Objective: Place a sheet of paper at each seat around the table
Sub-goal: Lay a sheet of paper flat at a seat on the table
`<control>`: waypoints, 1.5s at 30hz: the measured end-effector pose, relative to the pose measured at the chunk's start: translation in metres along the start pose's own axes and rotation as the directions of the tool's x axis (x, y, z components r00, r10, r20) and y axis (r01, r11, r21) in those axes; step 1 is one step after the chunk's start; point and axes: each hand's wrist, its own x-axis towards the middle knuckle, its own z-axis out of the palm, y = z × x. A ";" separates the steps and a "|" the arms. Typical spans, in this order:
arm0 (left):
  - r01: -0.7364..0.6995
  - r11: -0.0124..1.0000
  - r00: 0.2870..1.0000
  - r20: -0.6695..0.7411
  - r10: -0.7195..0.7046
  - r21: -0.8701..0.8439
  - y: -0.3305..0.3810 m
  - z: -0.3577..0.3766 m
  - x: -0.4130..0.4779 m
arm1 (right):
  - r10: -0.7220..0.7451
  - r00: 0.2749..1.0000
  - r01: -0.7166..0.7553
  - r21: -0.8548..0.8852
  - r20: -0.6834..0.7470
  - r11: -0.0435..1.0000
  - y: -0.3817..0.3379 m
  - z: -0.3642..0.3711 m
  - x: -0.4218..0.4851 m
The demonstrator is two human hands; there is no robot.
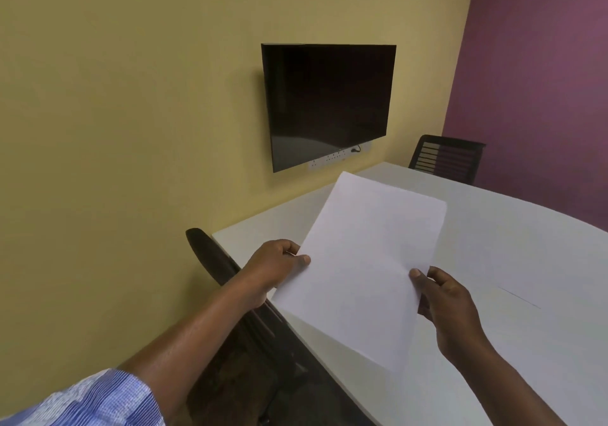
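I hold white sheets of paper (pixel 362 261) above the near left corner of the white table (pixel 526 244). My left hand (pixel 273 267) pinches their left edge, thumb on top. At the right edge, my right hand (pixel 444 304) grips them the same way. Whether it is one sheet or a thin stack, I cannot tell. Another white sheet (pixel 539 274) seems to lie flat on the table to the right; only its faint lower edge shows. A dark chair (pixel 230 281) stands at the table's left side, just under my left forearm.
A second black mesh-backed chair (pixel 447 159) stands at the table's far end by the purple wall. A dark wall-mounted screen (pixel 329 103) hangs on the yellow wall, with a socket strip (pixel 329 159) under it.
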 end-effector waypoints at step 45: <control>0.327 0.721 0.923 -0.040 -0.384 0.611 -0.273 -0.046 0.553 | 0.509 0.806 -0.592 -0.445 -0.303 0.672 0.319 0.200 0.409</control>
